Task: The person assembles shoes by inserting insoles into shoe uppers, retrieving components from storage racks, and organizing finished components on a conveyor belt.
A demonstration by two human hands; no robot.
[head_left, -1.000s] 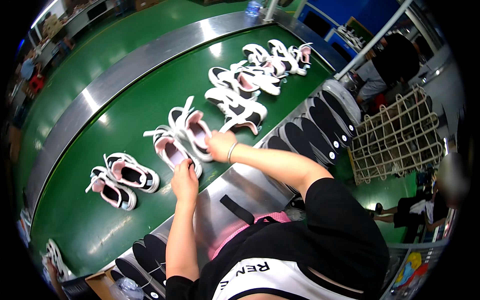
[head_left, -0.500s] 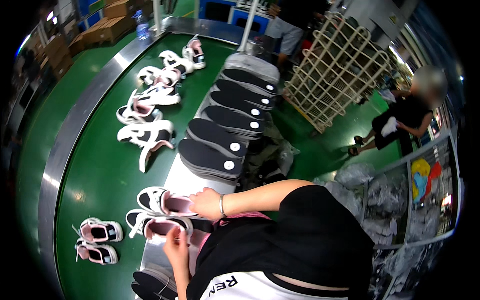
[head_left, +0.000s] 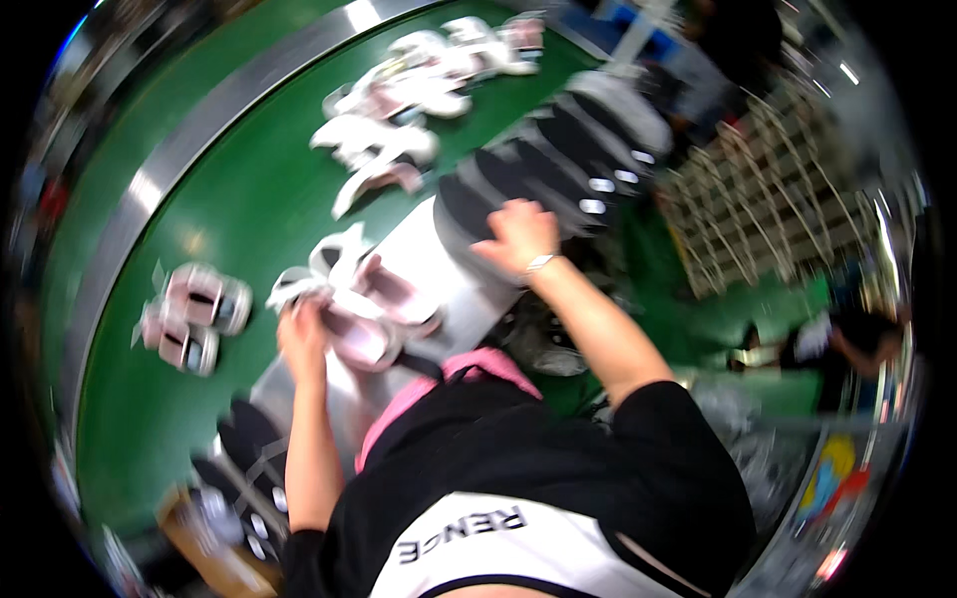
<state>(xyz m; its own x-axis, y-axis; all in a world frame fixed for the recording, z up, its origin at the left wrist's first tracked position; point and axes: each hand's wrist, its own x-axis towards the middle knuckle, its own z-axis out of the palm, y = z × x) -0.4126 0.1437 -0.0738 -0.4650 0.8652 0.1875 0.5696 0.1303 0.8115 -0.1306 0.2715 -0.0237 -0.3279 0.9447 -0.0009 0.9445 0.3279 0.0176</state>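
Note:
The picture is blurred by motion. My left hand (head_left: 302,334) grips a pair of white and pink shoes (head_left: 354,299) on the metal ledge (head_left: 439,269) at the edge of the green conveyor belt (head_left: 249,199). My right hand (head_left: 520,231) reaches forward onto the nearest black insole (head_left: 478,194) in a row lying along the ledge. Whether its fingers close on the insole is not clear.
Another pink and white pair (head_left: 189,314) lies on the belt to the left; several more shoes (head_left: 399,110) lie farther up. More black insoles (head_left: 244,458) lie at lower left. A wire rack (head_left: 768,199) stands to the right, and a seated person (head_left: 847,339) is beyond it.
My right hand left the shoes and moved forward to the row of black insoles. My left hand stayed on the pair. My head swung, shifting the whole view.

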